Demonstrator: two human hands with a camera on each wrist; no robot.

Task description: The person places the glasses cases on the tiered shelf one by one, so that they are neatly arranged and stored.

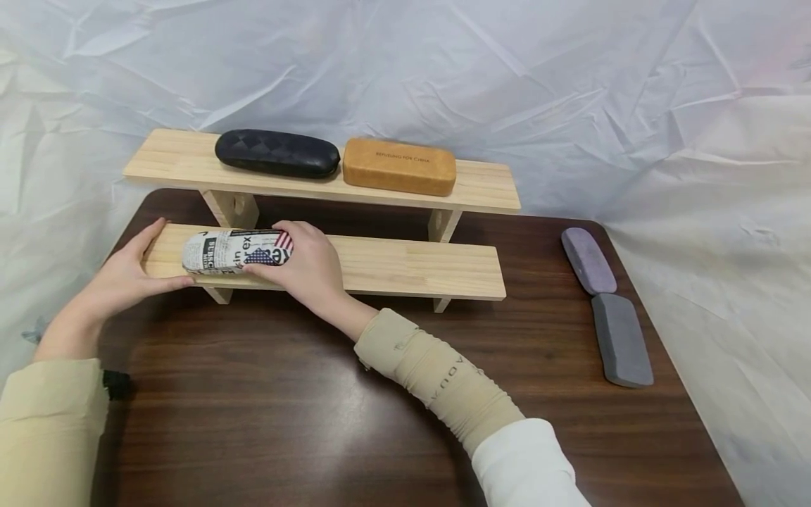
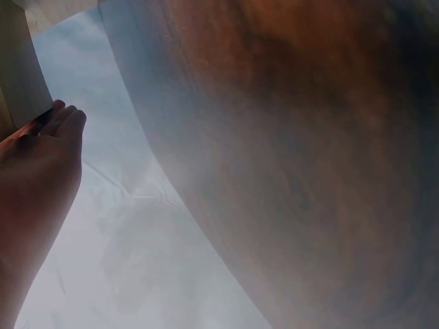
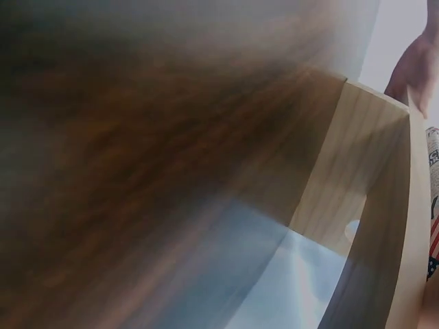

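The right hand [image 1: 312,264] curls its fingers round the three-o'clock end of the case [image 1: 218,251], on the lower shelf [image 1: 418,267] toward nine o'clock; the left hand [image 1: 123,279] spreads wide, holding nothing. Released near the six-o'clock edge, the rounded case could roll off.

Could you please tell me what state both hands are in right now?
Left hand: open, at the left end of the lower shelf.
Right hand: holding the newsprint-patterned case.
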